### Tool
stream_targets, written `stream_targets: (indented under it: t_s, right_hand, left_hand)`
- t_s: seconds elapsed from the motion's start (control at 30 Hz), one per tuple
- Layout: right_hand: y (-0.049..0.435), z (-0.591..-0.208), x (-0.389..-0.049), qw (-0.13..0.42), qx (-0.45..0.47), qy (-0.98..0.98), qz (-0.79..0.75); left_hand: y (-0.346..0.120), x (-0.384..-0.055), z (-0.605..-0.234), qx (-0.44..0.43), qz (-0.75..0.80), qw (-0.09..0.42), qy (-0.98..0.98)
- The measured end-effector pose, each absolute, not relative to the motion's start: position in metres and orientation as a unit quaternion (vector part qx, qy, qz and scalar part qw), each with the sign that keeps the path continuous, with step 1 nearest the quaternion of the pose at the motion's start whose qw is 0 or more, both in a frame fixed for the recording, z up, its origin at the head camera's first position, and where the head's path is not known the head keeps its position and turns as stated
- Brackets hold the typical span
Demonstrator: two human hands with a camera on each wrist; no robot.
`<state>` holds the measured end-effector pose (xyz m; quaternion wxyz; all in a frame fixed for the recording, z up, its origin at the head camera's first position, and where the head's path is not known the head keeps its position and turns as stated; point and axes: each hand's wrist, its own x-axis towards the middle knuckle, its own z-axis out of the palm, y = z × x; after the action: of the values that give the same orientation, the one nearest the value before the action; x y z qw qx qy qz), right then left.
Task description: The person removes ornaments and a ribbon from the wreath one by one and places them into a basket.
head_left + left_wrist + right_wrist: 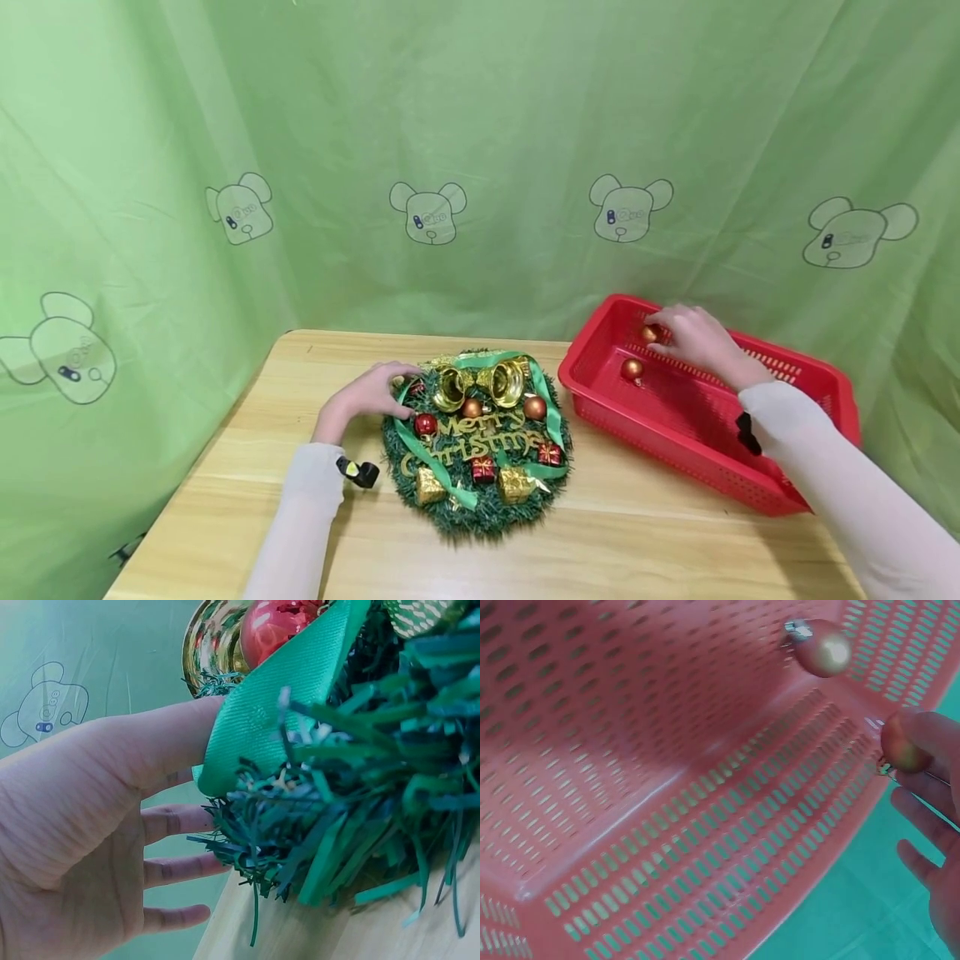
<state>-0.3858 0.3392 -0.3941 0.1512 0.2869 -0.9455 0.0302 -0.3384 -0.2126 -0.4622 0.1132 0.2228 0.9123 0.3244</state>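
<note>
A round green tinsel wreath (pixel 480 521) with gold "Merry Christmas" lettering lies on the table. My left hand (pixel 372 392) touches its upper-left edge, thumb and fingers spread around the tinsel. In the left wrist view those fingers look nearly straight, and the thumb's tip is hidden behind green ribbon (pixel 281 701). Over at the far-left corner of the red plastic basket (pixel 637 433), my right hand (pixel 693 335) pinches a copper-coloured bauble (pixel 904 744) between thumb and fingers. A second copper bauble (pixel 632 368) with a silver cap lies in the basket, close to the held one.
Two gold bells (pixel 506 385), a red bauble (pixel 425 424), copper baubles and small red gift boxes (pixel 483 469) decorate the wreath. The basket has slotted walls and stands at the table's right. A green curtain (pixel 510 275) hangs behind the wooden table (pixel 637 558).
</note>
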Motion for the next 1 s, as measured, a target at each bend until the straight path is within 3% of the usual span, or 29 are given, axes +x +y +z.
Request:
stream_targets:
  t_s: [0.17,0.63,1.0]
  right_hand:
    - [0.345,-0.403,-0.386,0.175,0.295,-0.939,0.000]
    - [0.350,-0.416,-0.390,0.180,0.322,-0.929,-0.017]
    - [0.351,-0.427,-0.390,0.111,0.304,-0.945,-0.036]
  left_hand:
    - [-0.212,-0.337,-0.463,0.224,0.327,0.116,0.911]
    - [-0.213,-0.340,-0.461,0.224,0.326,0.114,0.911]
    - [-0.212,-0.339,-0.460,0.221,0.318,0.115,0.914]
